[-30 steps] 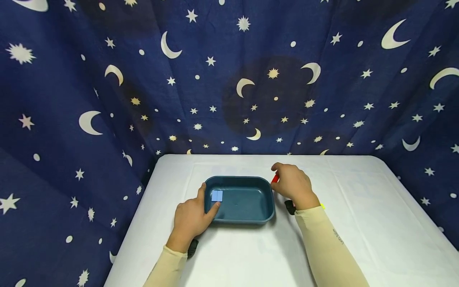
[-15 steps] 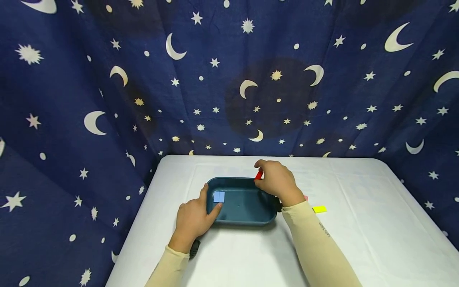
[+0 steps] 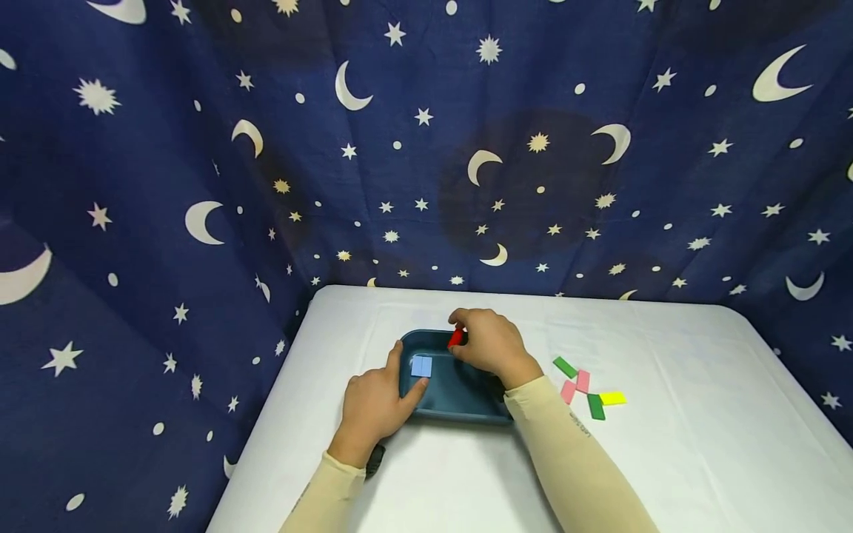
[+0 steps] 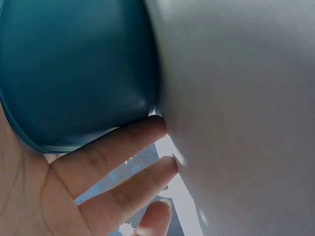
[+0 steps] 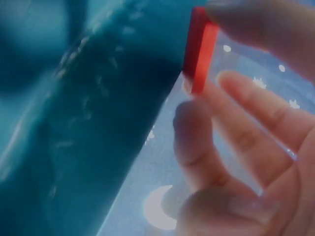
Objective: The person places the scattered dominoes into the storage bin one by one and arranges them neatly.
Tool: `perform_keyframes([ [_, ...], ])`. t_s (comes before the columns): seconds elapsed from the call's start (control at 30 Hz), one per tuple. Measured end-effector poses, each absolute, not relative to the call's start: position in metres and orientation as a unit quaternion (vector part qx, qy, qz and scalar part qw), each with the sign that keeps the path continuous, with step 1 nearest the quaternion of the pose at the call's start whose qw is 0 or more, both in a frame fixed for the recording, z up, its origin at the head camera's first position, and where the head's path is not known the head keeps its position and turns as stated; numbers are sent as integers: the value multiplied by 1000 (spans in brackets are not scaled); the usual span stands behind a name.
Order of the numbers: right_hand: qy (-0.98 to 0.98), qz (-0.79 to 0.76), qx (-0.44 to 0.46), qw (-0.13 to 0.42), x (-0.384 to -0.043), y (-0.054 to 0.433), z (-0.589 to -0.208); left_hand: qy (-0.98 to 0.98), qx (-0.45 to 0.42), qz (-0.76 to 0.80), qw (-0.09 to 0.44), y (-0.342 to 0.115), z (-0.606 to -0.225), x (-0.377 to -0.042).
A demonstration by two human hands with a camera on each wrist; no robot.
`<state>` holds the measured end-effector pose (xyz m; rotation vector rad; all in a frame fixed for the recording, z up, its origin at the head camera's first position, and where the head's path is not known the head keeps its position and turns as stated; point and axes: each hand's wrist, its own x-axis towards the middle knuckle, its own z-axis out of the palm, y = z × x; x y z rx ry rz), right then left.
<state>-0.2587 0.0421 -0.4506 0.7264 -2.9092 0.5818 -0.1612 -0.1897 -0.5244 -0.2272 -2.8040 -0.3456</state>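
A dark teal plastic tub (image 3: 460,417) sits on the white-covered table. My left hand (image 3: 373,403) grips its left end, thumb over the near rim and fingers along the outer wall; the left wrist view shows the fingers (image 4: 113,152) reaching along that wall. Two light blue tiles (image 3: 421,366) lie side by side inside, at the tub's left. Over the tub's far rim, my right hand (image 3: 489,342) pinches a small red rectangular block (image 3: 456,338) by its ends. In the right wrist view the red block (image 5: 199,51) stands upright between thumb and fingertip.
Right of the tub lie several loose tiles: a green one (image 3: 565,367), two pink ones, another green one (image 3: 596,406) and a yellow one (image 3: 613,398). A navy curtain (image 3: 426,148) with moons and stars hangs behind the table (image 3: 693,444).
My right hand has carried the red block leftward from beside the tub to above its far side, uncovering the loose tiles. The left hand keeps its place on the tub.
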Motion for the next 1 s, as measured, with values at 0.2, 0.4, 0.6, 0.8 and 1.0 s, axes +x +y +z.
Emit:
perform_keyframes([
  [0.2,-946,175,272,30,-255,32,-455,-977,-82,-117,155,-188,-524,-162],
  [0.4,-940,139,310,-16,-252,21,-462,-977,-81,-115,158,-188,-524,-161],
  [0.6,-942,105,315,-46,-257,16,-466,-976,-82,-124,161,-189,-524,-160],
  [0.8,-943,107,311,-54,-263,16,-468,-976,-79,-126,156,-190,-524,-159],
  [1.0,-944,107,305,-67,-266,17,-476,-975,-82,-133,158,-189,-523,-160],
])
